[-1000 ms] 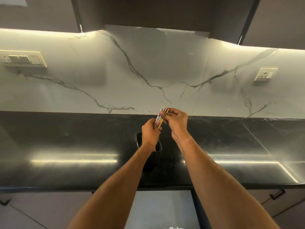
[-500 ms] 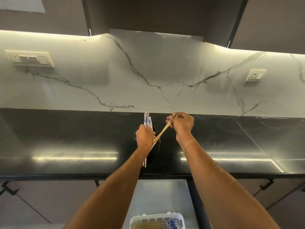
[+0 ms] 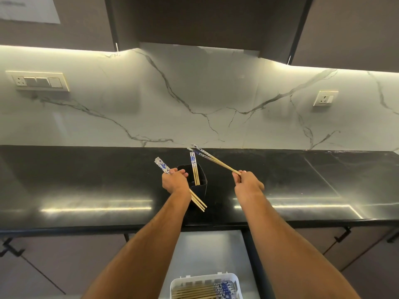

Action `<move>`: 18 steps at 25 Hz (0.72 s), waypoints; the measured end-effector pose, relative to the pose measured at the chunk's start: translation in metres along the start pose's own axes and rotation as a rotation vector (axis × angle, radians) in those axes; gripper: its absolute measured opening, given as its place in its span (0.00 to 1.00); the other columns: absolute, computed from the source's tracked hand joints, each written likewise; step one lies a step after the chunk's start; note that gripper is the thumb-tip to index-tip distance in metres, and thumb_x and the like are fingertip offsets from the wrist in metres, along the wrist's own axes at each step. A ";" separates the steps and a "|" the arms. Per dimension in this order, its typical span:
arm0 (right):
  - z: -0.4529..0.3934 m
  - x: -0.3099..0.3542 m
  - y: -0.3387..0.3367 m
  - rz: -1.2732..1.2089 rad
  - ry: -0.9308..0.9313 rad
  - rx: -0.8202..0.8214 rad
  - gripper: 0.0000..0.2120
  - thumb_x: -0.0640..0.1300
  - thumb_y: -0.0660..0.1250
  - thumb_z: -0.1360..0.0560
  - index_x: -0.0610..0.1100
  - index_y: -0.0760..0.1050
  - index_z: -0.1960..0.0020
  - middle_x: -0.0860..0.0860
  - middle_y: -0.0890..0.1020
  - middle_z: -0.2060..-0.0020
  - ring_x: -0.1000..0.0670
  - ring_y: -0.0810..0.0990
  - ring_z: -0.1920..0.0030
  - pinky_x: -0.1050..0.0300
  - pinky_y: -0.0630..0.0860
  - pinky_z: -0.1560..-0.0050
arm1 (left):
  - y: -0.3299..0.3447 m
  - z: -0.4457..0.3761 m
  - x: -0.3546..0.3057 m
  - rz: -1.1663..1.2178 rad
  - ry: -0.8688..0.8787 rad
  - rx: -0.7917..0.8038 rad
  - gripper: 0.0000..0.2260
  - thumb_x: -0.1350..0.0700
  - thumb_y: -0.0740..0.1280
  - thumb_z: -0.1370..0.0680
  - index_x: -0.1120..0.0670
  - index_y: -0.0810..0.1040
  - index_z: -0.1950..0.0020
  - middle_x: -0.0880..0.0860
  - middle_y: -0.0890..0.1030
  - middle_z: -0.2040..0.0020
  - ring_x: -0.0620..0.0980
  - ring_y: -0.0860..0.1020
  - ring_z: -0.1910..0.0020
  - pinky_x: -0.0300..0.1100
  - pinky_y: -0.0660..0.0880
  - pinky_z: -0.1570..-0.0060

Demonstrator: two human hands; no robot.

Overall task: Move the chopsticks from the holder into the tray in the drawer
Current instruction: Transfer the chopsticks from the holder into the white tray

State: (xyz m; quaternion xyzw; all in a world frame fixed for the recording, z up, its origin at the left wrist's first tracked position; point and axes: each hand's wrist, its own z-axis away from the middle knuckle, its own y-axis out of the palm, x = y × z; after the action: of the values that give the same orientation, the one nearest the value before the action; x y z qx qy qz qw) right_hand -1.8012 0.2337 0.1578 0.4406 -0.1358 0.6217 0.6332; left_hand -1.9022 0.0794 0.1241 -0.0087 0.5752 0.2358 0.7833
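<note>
The left hand (image 3: 174, 181) is clenched around a bundle of chopsticks (image 3: 197, 200), gripping them near the middle; their blue-and-white patterned tops stick out up and to the left of the fist, and the plain wooden tips slant down to the right below the wrist. The right hand (image 3: 248, 184) pinches the thin wooden ends of another pair of chopsticks (image 3: 212, 159), which angle up and to the left, with the patterned ends held above the holder.

Between the two hands stands the black holder (image 3: 201, 184) on the dark, glossy surface (image 3: 86, 180). A few chopsticks stand upright inside it, patterned ends up, leaning against its far side.

Below the surface's front edge the drawer (image 3: 207, 251) is pulled open. Near its front lies a white tray (image 3: 231, 277) with chopsticks lying flat in it side by side, patterned ends to the right.
</note>
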 end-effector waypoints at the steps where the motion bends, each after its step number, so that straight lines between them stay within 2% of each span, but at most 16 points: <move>1: 0.003 -0.004 -0.002 0.008 0.027 0.025 0.06 0.38 0.74 0.24 0.36 0.82 0.49 0.44 0.85 0.55 0.51 0.88 0.61 0.60 0.85 0.62 | 0.000 0.001 0.002 0.016 -0.038 0.018 0.09 0.57 0.58 0.14 0.58 0.76 0.44 0.55 0.85 0.57 0.51 0.86 0.59 0.46 0.83 0.53; 5: 0.014 -0.020 0.006 0.037 0.091 0.073 0.07 0.32 0.72 0.24 0.33 0.78 0.46 0.40 0.81 0.53 0.45 0.87 0.55 0.53 0.86 0.52 | 0.008 0.015 0.006 0.138 -0.201 0.158 0.09 0.61 0.59 0.15 0.62 0.78 0.45 0.62 0.86 0.56 0.57 0.87 0.59 0.51 0.85 0.52; 8: 0.018 -0.034 0.010 0.142 0.099 0.066 0.06 0.30 0.72 0.25 0.33 0.77 0.50 0.38 0.80 0.55 0.42 0.86 0.57 0.49 0.86 0.55 | 0.016 0.018 0.002 0.169 -0.202 0.169 0.09 0.63 0.60 0.17 0.62 0.80 0.45 0.62 0.86 0.55 0.57 0.87 0.59 0.53 0.85 0.52; 10: 0.014 -0.041 0.009 0.238 0.080 0.054 0.07 0.31 0.75 0.26 0.34 0.76 0.57 0.39 0.82 0.59 0.44 0.86 0.63 0.50 0.86 0.59 | 0.016 0.016 0.002 0.175 -0.196 0.114 0.07 0.62 0.62 0.17 0.59 0.79 0.49 0.60 0.86 0.56 0.55 0.87 0.60 0.53 0.86 0.56; 13: 0.002 -0.046 0.011 0.429 0.001 0.072 0.09 0.38 0.78 0.28 0.35 0.80 0.58 0.42 0.86 0.65 0.48 0.87 0.66 0.51 0.87 0.58 | 0.012 0.014 0.001 0.237 -0.209 0.038 0.08 0.62 0.62 0.18 0.57 0.78 0.53 0.58 0.86 0.57 0.55 0.87 0.61 0.49 0.85 0.60; 15: -0.005 -0.048 0.011 0.557 -0.040 0.104 0.10 0.42 0.80 0.29 0.36 0.82 0.56 0.44 0.87 0.66 0.49 0.88 0.65 0.50 0.87 0.58 | 0.011 0.014 -0.001 0.312 -0.217 0.019 0.08 0.63 0.60 0.17 0.57 0.79 0.51 0.58 0.87 0.57 0.53 0.87 0.63 0.47 0.85 0.62; 18: -0.012 -0.055 0.004 0.682 -0.018 0.159 0.12 0.45 0.79 0.29 0.37 0.82 0.54 0.42 0.87 0.63 0.47 0.88 0.65 0.50 0.86 0.65 | 0.015 0.012 -0.006 0.407 -0.200 0.008 0.10 0.62 0.58 0.16 0.59 0.80 0.46 0.58 0.87 0.57 0.53 0.87 0.62 0.46 0.85 0.60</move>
State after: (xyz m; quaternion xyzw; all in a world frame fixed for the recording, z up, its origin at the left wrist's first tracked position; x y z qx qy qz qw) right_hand -1.8195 0.2052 0.1129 0.4232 -0.2317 0.8024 0.3513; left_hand -1.8989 0.0935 0.1375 0.1338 0.4855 0.3863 0.7728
